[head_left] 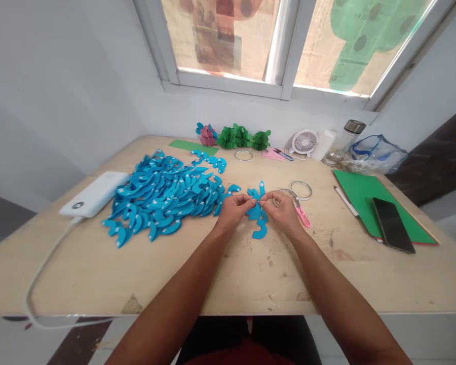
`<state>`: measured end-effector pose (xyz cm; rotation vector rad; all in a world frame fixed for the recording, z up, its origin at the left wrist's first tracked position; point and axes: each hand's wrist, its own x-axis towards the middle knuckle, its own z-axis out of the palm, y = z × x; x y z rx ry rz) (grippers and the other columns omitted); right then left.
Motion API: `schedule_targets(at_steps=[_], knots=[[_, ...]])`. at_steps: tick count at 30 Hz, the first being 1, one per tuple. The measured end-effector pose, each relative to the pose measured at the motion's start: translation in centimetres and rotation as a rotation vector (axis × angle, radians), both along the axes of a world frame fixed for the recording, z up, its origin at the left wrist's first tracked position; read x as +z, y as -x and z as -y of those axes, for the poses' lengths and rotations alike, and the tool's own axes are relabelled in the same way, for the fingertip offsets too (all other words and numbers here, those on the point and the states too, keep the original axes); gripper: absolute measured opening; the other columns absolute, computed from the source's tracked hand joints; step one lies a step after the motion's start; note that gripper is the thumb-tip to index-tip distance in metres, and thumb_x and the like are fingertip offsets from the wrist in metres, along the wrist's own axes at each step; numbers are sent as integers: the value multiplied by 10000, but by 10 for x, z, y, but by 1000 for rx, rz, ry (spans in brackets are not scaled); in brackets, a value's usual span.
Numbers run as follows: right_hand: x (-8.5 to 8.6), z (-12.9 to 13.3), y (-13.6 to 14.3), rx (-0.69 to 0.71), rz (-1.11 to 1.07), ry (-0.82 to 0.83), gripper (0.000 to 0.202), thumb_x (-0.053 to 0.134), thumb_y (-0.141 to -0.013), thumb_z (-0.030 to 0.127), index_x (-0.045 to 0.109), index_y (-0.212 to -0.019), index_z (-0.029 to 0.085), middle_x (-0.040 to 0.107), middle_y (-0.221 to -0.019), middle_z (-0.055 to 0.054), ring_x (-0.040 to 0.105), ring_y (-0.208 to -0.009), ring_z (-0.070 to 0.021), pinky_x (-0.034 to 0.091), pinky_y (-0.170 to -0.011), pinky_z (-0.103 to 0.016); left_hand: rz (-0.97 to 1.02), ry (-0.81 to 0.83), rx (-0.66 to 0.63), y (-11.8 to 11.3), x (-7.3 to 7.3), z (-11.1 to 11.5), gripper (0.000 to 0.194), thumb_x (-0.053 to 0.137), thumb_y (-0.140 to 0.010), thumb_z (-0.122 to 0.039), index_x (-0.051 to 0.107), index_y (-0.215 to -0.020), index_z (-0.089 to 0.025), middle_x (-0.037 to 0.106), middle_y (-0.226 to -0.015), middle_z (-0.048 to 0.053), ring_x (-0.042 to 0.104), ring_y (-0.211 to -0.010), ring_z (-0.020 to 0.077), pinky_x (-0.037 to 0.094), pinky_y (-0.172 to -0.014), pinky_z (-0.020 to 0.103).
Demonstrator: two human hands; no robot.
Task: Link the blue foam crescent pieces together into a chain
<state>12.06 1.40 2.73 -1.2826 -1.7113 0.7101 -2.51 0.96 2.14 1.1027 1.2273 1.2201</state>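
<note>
Between my two hands is a blue paper cutout [254, 213] with curved, petal-like parts, close above the table. My left hand [233, 209] pinches its left side, thumb and finger together. From the right, my right hand [280, 207] pinches the same cutout near its centre; the fingertips of both hands almost meet. A loose curved blue piece [259, 232] lies just below them. Left of my hands spreads a big heap of curved blue paper pieces [171, 187], many with small white patches. Pink-handled scissors [303, 215] lie beside my right hand, partly hidden by it.
Rolls of tape [301, 189] lie beyond my right hand. A white power bank [95, 193] with a cable sits at the left. A phone [393, 224] rests on green sheets [380, 197] at the right. Paper ornaments [241, 137], a small fan [304, 142] and a bottle [345, 139] line the back.
</note>
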Motion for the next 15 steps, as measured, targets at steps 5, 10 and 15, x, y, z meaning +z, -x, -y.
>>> schedule_targets(at_steps=[5, 10, 15], knots=[[0, 0, -1, 7, 15, -2, 102, 576, -706, 272, 640, -701, 192, 669, -760, -30, 595, -786, -202, 443, -759, -338, 2, 5, -4, 0, 2, 0, 209, 701, -559, -344, 639, -555, -145, 613, -583, 16, 537, -549, 130, 429, -493, 235], [2, 1, 0, 15, -55, 36, 115, 576, -699, 278, 635, -693, 180, 671, -739, -34, 603, -743, -190, 456, -711, -316, 24, 20, -24, 2, 1, 0, 180, 692, -572, -318, 657, -581, -142, 625, -600, 21, 542, -555, 128, 446, -523, 244], [2, 1, 0, 22, -67, 59, 118, 576, -694, 276, 634, -690, 173, 671, -733, -34, 605, -735, -187, 456, -699, -310, 53, 28, -23, 3, 1, 0, 132, 691, -559, -262, 670, -604, -140, 630, -601, 15, 545, -559, 125, 457, -540, 244]])
